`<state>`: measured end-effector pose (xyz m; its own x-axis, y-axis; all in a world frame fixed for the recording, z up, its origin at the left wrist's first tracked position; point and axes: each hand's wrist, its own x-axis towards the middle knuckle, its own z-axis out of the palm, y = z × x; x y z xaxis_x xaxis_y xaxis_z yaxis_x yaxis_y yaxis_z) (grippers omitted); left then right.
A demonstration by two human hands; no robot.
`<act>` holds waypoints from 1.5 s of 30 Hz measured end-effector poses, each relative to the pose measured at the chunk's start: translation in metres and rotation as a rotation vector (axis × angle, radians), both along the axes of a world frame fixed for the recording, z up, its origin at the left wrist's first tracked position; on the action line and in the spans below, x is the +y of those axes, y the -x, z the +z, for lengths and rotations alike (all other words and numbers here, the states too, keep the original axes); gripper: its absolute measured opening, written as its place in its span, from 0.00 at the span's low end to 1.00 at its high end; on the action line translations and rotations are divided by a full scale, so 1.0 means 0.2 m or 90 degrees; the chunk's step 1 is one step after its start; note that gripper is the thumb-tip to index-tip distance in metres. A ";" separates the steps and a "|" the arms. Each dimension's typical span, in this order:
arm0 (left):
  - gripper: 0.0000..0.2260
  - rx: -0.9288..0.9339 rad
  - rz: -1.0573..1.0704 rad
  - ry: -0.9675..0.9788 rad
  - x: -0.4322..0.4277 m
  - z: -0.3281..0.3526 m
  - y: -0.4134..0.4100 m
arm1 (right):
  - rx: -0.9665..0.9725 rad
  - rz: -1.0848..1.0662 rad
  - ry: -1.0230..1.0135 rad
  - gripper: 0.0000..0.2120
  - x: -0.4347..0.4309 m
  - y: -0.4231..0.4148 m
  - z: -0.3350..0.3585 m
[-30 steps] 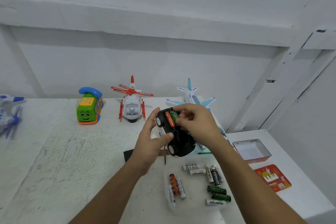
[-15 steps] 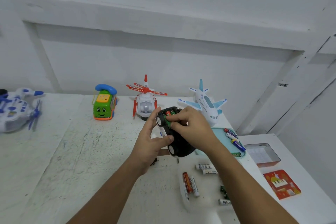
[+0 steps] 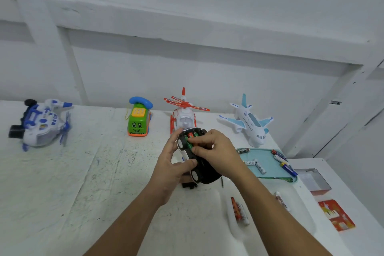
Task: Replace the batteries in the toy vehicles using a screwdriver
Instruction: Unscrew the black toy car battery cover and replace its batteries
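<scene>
Head view, left to right. A blue-and-white toy helicopter [image 3: 41, 122] lies at the far left of the white counter [image 3: 83, 172], with a green toy telephone car [image 3: 138, 119] standing to its right by the back wall. At centre, the black toy car [image 3: 204, 172] is held clear of the counter, underside up, just in front of a red-and-white toy helicopter [image 3: 184, 114]. The car has a glossy black body and black tyres on white hubs; its battery bay is uncovered and shows red and green cells side by side. The left hand [image 3: 172, 170] grips the car, thumb laid across its flank near a wheel and fingers [image 3: 175, 141] raised behind the far end. The right hand [image 3: 216, 152] reaches over the car, its curled thumb and fingers pinching the green battery [image 3: 190, 144] seated in the bay. A small black part [image 3: 189, 185] lies on the counter beneath the car. Further right stand a white-and-blue toy airplane [image 3: 251, 125] and a teal tray [image 3: 266, 158] holding loose batteries [image 3: 258, 165]. Red-and-white batteries [image 3: 239, 211] lie nearer the viewer. A metal tin [image 3: 313, 179] and a red card [image 3: 336, 215] sit at the far right
</scene>
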<state>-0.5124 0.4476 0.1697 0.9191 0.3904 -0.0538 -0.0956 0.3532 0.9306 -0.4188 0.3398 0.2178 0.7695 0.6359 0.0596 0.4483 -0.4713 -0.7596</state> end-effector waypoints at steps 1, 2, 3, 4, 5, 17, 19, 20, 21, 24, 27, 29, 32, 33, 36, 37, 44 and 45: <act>0.35 0.004 0.003 0.000 0.02 -0.01 0.02 | 0.026 0.004 -0.026 0.13 0.01 0.01 -0.01; 0.35 0.009 0.007 -0.002 0.04 -0.01 0.04 | 0.051 0.008 -0.060 0.13 0.02 0.02 -0.03; 0.34 0.015 0.010 -0.004 0.07 -0.02 0.06 | 0.079 0.009 -0.095 0.14 0.03 0.03 -0.04; 0.34 0.019 0.013 -0.001 0.09 -0.03 0.08 | 0.109 0.008 -0.128 0.15 0.04 0.04 -0.05; 0.34 0.020 0.015 0.005 0.12 -0.04 0.10 | 0.138 0.002 -0.154 0.15 0.06 0.05 -0.06; 0.36 0.018 0.068 0.031 0.37 -0.15 0.27 | 0.103 -0.093 0.033 0.09 0.14 0.14 -0.28; 0.35 0.018 0.070 0.028 0.40 -0.16 0.29 | 0.023 -0.101 0.106 0.10 0.13 0.15 -0.29; 0.35 0.018 0.069 0.026 0.41 -0.16 0.29 | -0.006 -0.097 0.145 0.10 0.13 0.16 -0.30; 0.35 0.019 0.066 0.024 0.42 -0.16 0.30 | -0.030 -0.088 0.185 0.08 0.13 0.16 -0.31; 0.35 0.012 0.060 0.028 0.44 -0.18 0.31 | -0.046 -0.077 0.253 0.01 0.12 0.18 -0.35; 0.36 0.008 0.051 0.026 0.44 -0.18 0.32 | -0.024 -0.106 0.296 0.17 0.12 0.20 -0.38; 0.36 0.007 0.044 0.013 0.43 -0.19 0.33 | -0.016 -0.126 0.282 0.20 0.12 0.22 -0.38; 0.36 0.008 0.035 -0.022 0.43 -0.20 0.34 | 0.014 -0.174 0.164 0.16 0.13 0.22 -0.33; 0.36 0.009 0.031 -0.032 0.43 -0.21 0.34 | 0.033 -0.197 0.109 0.15 0.14 0.22 -0.30; 0.37 0.012 0.026 -0.058 0.44 -0.21 0.34 | 0.019 -0.219 -0.033 0.15 0.21 0.24 -0.22; 0.37 0.011 0.023 -0.068 0.44 -0.21 0.34 | 0.005 -0.203 -0.059 0.16 0.25 0.26 -0.19; 0.38 0.005 0.007 -0.076 0.45 -0.22 0.34 | -0.111 -0.076 -0.004 0.17 0.43 0.36 -0.21; 0.38 0.006 0.007 -0.080 0.45 -0.23 0.34 | -0.111 -0.075 0.000 0.17 0.44 0.36 -0.22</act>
<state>-0.5807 0.5378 0.1246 0.9146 0.4041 -0.0129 -0.0891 0.2326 0.9685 -0.4913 0.4277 0.1738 0.8170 0.5415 0.1984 0.5142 -0.5285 -0.6755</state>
